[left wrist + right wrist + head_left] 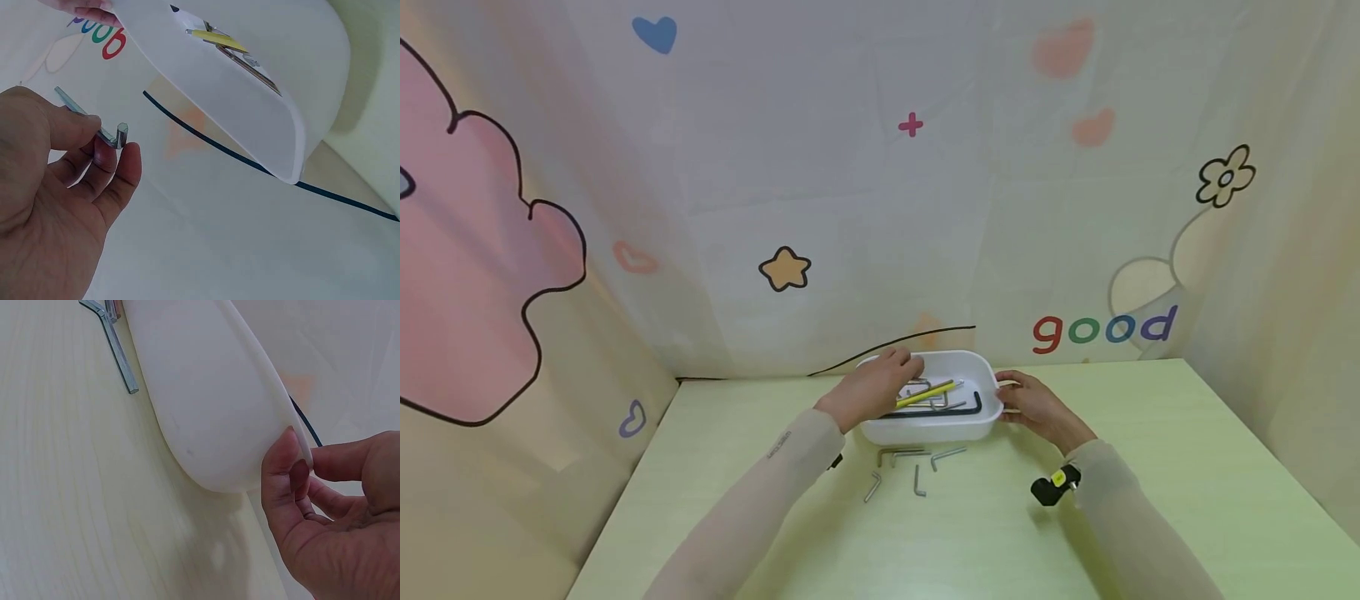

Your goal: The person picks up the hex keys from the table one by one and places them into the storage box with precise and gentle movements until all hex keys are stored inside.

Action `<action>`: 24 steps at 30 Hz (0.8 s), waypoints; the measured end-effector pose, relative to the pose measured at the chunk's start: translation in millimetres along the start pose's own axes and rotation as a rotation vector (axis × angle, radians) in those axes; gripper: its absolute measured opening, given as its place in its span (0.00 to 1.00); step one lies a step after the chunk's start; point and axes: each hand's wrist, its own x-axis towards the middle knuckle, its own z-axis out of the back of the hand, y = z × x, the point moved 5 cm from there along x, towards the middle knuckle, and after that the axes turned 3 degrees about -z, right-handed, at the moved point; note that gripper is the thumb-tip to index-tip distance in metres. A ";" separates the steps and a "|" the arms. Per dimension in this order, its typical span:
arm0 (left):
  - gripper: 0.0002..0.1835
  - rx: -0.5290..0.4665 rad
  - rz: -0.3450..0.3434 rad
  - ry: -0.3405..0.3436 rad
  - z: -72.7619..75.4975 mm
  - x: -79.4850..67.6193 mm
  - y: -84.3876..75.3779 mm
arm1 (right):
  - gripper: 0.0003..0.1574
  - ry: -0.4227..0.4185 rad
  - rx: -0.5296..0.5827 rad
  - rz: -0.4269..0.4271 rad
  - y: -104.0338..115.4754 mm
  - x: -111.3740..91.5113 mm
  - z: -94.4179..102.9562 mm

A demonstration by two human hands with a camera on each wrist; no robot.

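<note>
My left hand (874, 385) is above the left part of a white plastic tray (932, 431). In the left wrist view its thumb and fingers pinch a small silver hex key (122, 136), its short bent end pointing up. At the tray's right end my right hand (1037, 408) grips the rim between thumb and fingers, plain in the right wrist view. Inside the tray lie a long black hex key (978, 403), a slim yellow stick-like piece (925, 396) and several silver hex keys, partly hidden by the left hand.
On the pale wooden table (970, 533), several loose hex keys (917, 481) lie in front of the tray. A printed cloth (865, 208) hangs behind, close to the tray's back, and cloth hangs at both sides too.
</note>
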 end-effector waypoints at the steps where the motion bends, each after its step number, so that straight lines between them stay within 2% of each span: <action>1: 0.20 -0.007 0.008 0.010 -0.3 1.9 0.2 | 0.29 -0.004 0.004 -0.003 -0.2 0.2 0.1; 11: 0.18 -0.052 0.031 0.033 -2.2 18.8 3.5 | 0.30 -0.001 0.006 0.006 0.1 0.0 -0.1; 19: 0.22 -0.082 0.085 0.106 -16.2 35.6 14.2 | 0.30 0.002 0.014 0.006 0.9 -0.2 1.2; 24: 0.21 -0.139 0.100 0.127 -23.5 42.4 21.7 | 0.29 0.002 0.017 0.015 1.6 -0.9 0.4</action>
